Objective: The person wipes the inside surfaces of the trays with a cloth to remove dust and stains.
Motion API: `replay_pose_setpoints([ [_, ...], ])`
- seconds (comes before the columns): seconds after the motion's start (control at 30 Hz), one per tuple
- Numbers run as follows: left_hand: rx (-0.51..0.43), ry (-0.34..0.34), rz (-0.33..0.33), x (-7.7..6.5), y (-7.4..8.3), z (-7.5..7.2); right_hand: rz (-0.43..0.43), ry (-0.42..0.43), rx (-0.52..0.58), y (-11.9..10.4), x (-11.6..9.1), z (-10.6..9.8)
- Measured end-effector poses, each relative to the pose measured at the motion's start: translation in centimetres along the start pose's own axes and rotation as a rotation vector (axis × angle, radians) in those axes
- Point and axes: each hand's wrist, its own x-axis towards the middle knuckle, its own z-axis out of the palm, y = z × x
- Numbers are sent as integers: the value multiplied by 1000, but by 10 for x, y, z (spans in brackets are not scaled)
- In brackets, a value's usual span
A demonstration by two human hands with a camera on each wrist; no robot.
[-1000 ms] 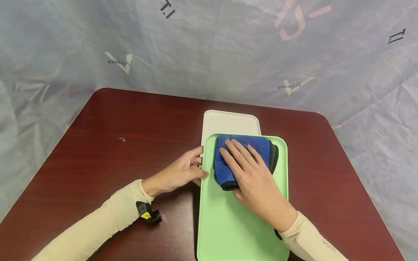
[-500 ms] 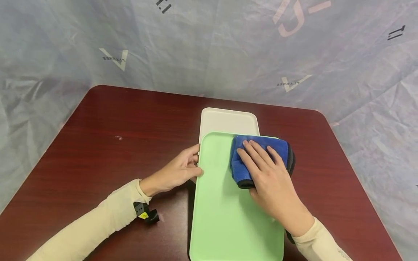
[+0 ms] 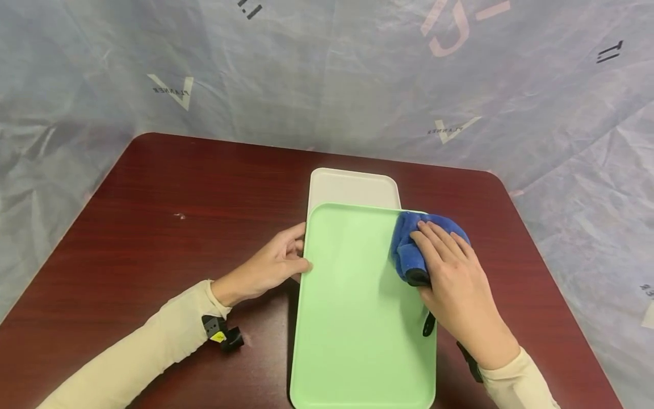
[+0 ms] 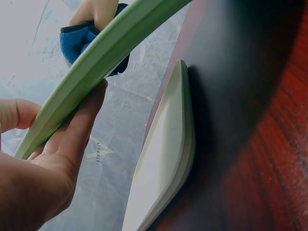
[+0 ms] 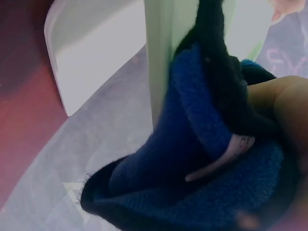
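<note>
A light green tray (image 3: 352, 324) with a low raised rim is held above the table. At its left side my left hand (image 3: 265, 264) grips the rim, thumb on top and fingers underneath, as the left wrist view also shows on the green edge (image 4: 72, 91). My right hand (image 3: 457, 284) holds a blue cloth (image 3: 407, 241) with black edging at the tray's upper right corner. In the right wrist view the folded cloth (image 5: 183, 130) hangs over the rim, a small white label on it. The green tray hides part of a white tray (image 3: 352, 188).
The white tray (image 4: 163, 139) lies on the dark red-brown table (image 3: 219, 182) below the green one. Behind the table hangs a grey printed sheet (image 3: 286, 85). A small whitish mark (image 3: 179, 216) shows on the table at left.
My right hand has moved the blue cloth rightward across the green tray to its right rim, where the cloth now bunches. The left hand keeps its grip; the tray shifts slightly left in view.
</note>
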Motion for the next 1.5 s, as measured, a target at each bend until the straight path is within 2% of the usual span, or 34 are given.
replay_pose_setpoints([
  [0.4,1,-2,7,-2,1,1,-19,-62,40,-3,-13,1],
  [0.77,5,-26,9,-2,5,-1,-33,-35,75,-8,-20,3],
  [1.07,-14,-67,-3,-2,7,1,-67,-47,126,-19,-14,6],
  [1.27,10,-75,-2,-3,10,2,-107,-63,134,-32,-3,7],
  [1.5,24,-76,-2,-5,13,3,-193,-57,138,-49,11,10],
])
